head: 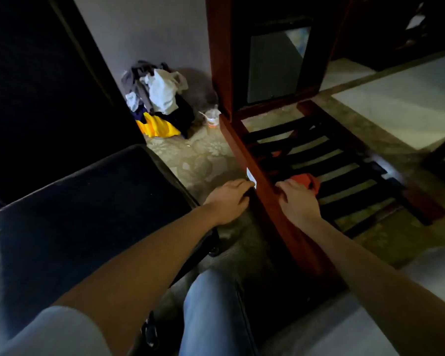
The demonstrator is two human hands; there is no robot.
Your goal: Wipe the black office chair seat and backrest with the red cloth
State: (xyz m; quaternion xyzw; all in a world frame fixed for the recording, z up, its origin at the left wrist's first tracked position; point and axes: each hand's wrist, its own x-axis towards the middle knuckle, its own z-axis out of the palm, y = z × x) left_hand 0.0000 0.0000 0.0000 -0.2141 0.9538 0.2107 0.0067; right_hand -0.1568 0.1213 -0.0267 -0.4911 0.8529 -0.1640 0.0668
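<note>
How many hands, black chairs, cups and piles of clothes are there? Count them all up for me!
Hands: 2 (left hand, right hand)
Black chair: 1
Cup: 1
Pile of clothes: 1
Total: 5

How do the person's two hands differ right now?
The left hand stops at the left side of the wooden rail, fingertips at it; the right hand reaches over that rail. The right hand is on the red cloth; the left hand touches no cloth. Both are bare and stretched forward.
</note>
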